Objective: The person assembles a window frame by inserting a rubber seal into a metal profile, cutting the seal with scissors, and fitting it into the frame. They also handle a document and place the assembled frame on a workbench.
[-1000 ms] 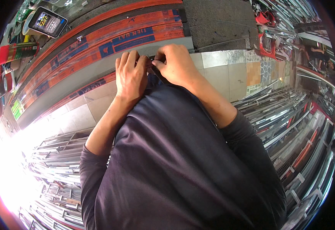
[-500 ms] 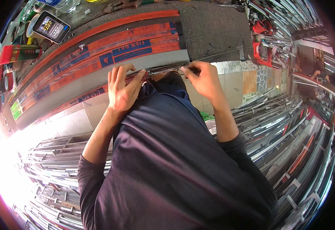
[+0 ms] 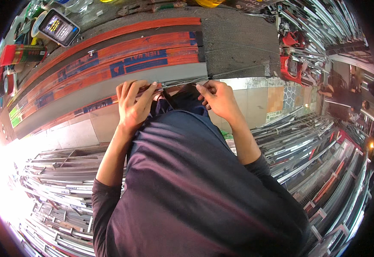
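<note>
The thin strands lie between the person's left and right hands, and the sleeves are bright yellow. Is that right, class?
Not yellow: the head view shows dark sleeves. The thin strands do lie between the left hand and right hand.

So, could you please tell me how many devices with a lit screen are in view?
1: the device is at the upper left, near the red-lidded jar and across the orange-wrapped lengths from the left hand. Others may be hidden.

Head-worn view (wide fisheye), down toward hands [image 3: 132,105]
</note>
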The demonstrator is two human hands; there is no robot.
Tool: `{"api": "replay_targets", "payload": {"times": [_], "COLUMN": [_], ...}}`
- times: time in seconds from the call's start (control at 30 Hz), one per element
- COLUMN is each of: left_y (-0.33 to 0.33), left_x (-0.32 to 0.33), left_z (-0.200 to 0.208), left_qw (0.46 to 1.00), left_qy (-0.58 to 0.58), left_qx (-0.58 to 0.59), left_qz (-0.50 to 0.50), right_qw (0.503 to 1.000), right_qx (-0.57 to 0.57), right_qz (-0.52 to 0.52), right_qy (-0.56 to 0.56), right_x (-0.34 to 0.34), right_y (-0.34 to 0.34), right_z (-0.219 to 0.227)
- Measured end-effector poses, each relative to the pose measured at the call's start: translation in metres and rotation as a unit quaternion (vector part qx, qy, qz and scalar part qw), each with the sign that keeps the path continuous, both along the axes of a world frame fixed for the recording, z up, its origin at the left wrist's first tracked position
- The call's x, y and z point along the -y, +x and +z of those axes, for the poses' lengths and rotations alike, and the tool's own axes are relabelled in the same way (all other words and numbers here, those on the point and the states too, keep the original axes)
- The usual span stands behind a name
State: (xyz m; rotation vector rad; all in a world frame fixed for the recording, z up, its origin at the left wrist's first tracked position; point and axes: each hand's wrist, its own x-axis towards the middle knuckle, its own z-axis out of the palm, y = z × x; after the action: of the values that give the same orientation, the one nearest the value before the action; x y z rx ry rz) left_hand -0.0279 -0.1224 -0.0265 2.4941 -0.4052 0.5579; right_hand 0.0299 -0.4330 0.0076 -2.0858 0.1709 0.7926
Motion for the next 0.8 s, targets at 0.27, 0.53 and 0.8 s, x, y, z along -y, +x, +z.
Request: {"api": "replay_targets", "payload": {"times": [0.27,0.53,0.8], "left_y": [0.002,0.002,0.004], "left_x": [-0.004,-0.004,-0.003], "left_z": [0.002,-0.001,-0.003], "left_qw": [0.999,1.0,1.0], "left_qy": [0.017,0.014,0.012], "left_qx": [0.016,0.012,0.013], "left_qz": [-0.024,-0.02,-0.016], "right_qw": [0.952,0.897,0.866], "right_qx": [0.202,0.378,0.455], "right_qz": [0.159,0.166,0.203], "right_qy": [-0.166,-0.155,-0.036], "right_x": [0.0,0.033,0.058], "right_y": [0.02,0.032,0.042], "right_z": [0.008,0.015,-0.013]}}
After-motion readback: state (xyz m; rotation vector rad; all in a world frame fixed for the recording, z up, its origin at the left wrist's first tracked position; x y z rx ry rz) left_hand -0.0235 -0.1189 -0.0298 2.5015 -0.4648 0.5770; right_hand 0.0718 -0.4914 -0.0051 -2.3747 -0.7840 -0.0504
